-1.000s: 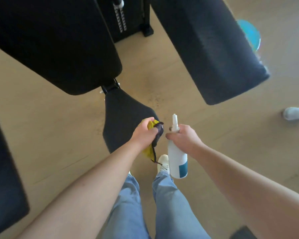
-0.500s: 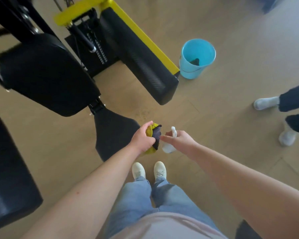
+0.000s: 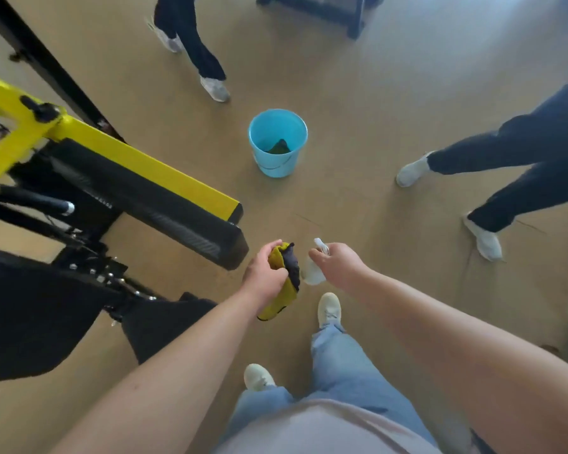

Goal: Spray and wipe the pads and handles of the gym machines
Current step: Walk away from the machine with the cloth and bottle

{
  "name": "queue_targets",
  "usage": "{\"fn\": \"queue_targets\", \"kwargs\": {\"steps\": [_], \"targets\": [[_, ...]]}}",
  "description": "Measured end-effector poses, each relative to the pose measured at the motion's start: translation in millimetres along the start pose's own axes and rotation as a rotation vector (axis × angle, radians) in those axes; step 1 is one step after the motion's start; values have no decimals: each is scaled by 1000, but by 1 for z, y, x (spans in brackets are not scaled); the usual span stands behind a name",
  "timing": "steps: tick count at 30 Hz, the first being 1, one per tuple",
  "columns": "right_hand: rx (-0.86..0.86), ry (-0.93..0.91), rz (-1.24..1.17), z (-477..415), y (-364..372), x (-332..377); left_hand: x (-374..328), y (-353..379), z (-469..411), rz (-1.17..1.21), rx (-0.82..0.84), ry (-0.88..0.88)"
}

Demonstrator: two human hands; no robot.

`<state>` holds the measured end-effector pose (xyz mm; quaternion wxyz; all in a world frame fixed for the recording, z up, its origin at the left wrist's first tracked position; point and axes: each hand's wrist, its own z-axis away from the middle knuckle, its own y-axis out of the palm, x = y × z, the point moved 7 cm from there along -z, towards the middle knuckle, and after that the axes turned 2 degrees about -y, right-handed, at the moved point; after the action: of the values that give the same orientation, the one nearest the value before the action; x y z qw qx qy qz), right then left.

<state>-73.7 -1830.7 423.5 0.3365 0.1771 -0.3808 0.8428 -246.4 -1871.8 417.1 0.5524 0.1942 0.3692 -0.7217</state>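
**Clerk:** Two hands entered, both occupied. Left hand [image 3: 265, 271]: closed round a bunched yellow-and-dark cloth [image 3: 284, 283], its tail hanging below the fist. Right hand [image 3: 340, 265]: wrapped about a white spray bottle [image 3: 312, 271], nozzle tipped forward and to the left; whether a finger lay on the trigger could not be told, the bottle being mostly hidden and blurred.

**Checker:** Task's things?

**Clerk:** Long black pad [image 3: 151, 199] on the yellow machine arm [image 3: 138, 162], to the left, its near end just beside the left hand. Black seat pad [image 3: 30, 319], lower left. Blue bucket [image 3: 277, 142] ahead on the wooden floor [image 3: 374, 109], something dark lying in it. Other people's legs around the edges.

**Checker:** Advice for the step?

**Clerk:** By my reading, hands were between surfaces. I would have aimed the nozzle squarely at the long pad from close by, kept the mist off the floor and off the bystanders, then run the cloth the full length of the pad, underside and end included, refolding to a clean face.

**Checker:** Differences from the frame half a second earlier?

**Clerk:** View had lifted and swung right: bucket stood nearer centre, more legs appeared at the top, the large black pad at upper left had gone from sight. Hands kept the same holds; feet had parted into a stride.
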Motion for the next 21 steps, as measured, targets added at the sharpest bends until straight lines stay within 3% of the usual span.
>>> {"fn": "queue_targets", "kwargs": {"steps": [5,12,21], "targets": [[-47,-7,0,-57,-62,-9,-52,34,-56,18,22,-3],[112,44,33,-159,-124,-1,-124,59,-146,118,-83,-125],[196,73,104,-284,-165,64,-167,18,-239,369,-284,-277]]}}
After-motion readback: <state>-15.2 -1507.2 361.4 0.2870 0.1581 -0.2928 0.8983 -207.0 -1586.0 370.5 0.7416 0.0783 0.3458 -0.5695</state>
